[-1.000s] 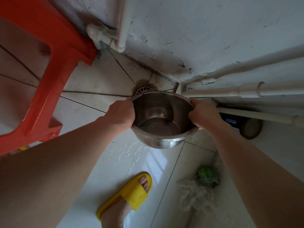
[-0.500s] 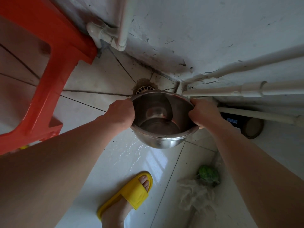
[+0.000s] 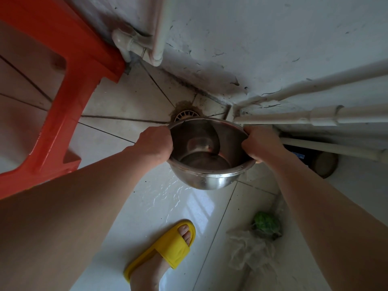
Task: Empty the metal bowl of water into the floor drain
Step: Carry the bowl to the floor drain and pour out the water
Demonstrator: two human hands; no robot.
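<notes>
A round metal bowl (image 3: 210, 179) hangs above the tiled floor, tilted slightly away from me, with a little water pooled at its bottom. My left hand (image 3: 155, 143) grips its left rim and my right hand (image 3: 260, 143) grips its right rim. Just beyond the far rim lies the round floor drain (image 3: 185, 114) with a slotted white grate, ringed by brown stain, partly hidden by the bowl. It sits in the corner where two white walls meet.
An orange plastic stool (image 3: 63, 97) stands at the left. White pipes (image 3: 315, 118) run along the right wall; another pipe joint (image 3: 134, 44) is at the back. My foot in a yellow slipper (image 3: 165, 248) is below. A green object with netting (image 3: 265, 224) lies right. The floor looks wet.
The bowl and both hands have barely moved; the drain grate shows slightly more beyond the far rim than one second ago.
</notes>
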